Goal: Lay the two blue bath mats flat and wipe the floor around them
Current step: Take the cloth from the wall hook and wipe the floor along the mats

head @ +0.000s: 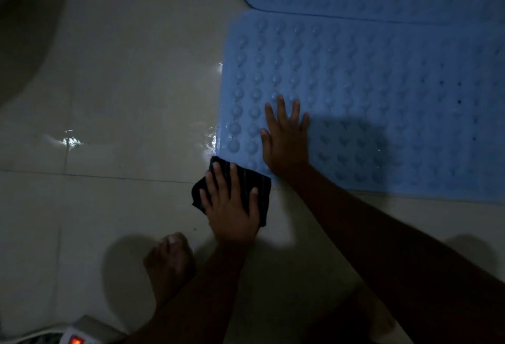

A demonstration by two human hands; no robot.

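Down at the near mat [382, 97] corner, right hand [285, 141] presses flat, pinning it, while left hand [232, 207] lies spread on the black cloth [254, 179].

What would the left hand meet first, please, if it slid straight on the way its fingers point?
Probably the near blue mat. The left hand lies flat on the dark cloth, fingers pointing up the picture at that mat's near-left corner, which the cloth's far edge already seems to touch.

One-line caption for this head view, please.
Right hand flat on the near blue mat while the left hand presses a dark cloth to the wet tile floor at its corner.
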